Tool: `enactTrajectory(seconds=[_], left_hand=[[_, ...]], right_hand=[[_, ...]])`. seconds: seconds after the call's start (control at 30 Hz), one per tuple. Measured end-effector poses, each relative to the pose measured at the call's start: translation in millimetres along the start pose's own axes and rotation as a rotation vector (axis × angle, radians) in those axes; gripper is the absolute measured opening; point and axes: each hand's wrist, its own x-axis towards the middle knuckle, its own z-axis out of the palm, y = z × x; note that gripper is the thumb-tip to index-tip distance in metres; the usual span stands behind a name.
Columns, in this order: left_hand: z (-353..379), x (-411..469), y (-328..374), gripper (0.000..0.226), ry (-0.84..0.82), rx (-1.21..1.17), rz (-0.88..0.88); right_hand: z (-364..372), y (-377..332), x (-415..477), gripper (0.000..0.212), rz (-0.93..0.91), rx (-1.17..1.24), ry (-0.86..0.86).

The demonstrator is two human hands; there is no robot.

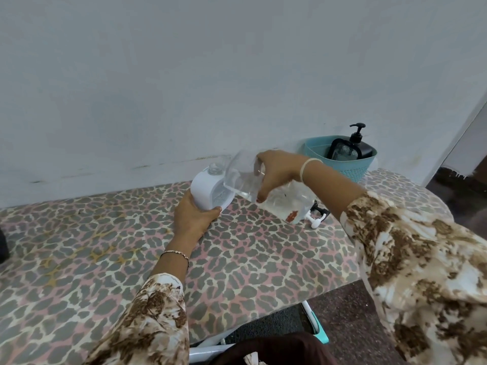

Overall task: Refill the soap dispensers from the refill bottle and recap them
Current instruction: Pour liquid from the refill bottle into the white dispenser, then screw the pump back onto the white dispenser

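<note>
Pale blue-grey wall (184, 75) is filling the upper half of the head view, and a leopard-print cloth (79, 233) is covering the table below it.

Near the wall, the left hand (195, 219) is wrapping around the lower front of a white soap dispenser (204, 188). The thumb is curling along its base and the palm is pressing against its side. The dispenser is standing on the cloth with its clear neck (214, 168) showing uncapped at the top.

The right hand (279, 172) is gripping a clear refill bottle (242, 177), with the fingers curling over its top and the thumb reaching down under it. The bottle is tilting toward the dispenser and touching its right side, with clear liquid pooling in its lower part. How its mouth is sitting against the neck cannot be told.

Under the right wrist, a clear container with a red mark (287, 204) is lying on the cloth. Just beside it, a white pump head (315, 222) and a black pump head (320, 210) are lying loose.

By the wall, a teal basket (342, 172) is holding a black pump bottle (362, 148).
</note>
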Motion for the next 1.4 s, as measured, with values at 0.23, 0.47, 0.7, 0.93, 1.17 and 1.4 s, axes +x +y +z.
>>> enactTrajectory(seconds=[0.23, 0.47, 0.7, 0.93, 1.17, 1.4], left_hand=[[-1.0, 0.6, -1.2, 0.074, -0.021, -0.052, 0.024], [-1.9, 4.0, -3.1, 0.077, -0.044, -0.148, -0.018], [-5.7, 9.5, -9.8, 0.066, -0.047, -0.218, -0.018], [-8.5, 9.9, -11.2, 0.064, -0.076, -0.313, -0.005], [-12.0, 13.1, -14.9, 0.069, -0.155, -0.348, 0.0], [-16.8, 8.0, -15.5, 0.065, -0.217, -0.332, 0.012]], right_hand=[[35.6, 30.0, 4.4, 0.065, 0.015, 0.482, 0.12], [77.0, 36.5, 18.1, 0.068, 0.064, 0.871, 0.631], [106.3, 23.2, 37.5, 0.065, 0.113, 1.035, 0.827], [110.1, 12.1, 48.6, 0.069, 0.135, 0.966, 0.903], [111.5, 15.4, 37.0, 0.084, 0.107, 0.903, 0.807], [115.5, 30.0, 0.1, 0.108, 0.051, 0.663, 0.736]])
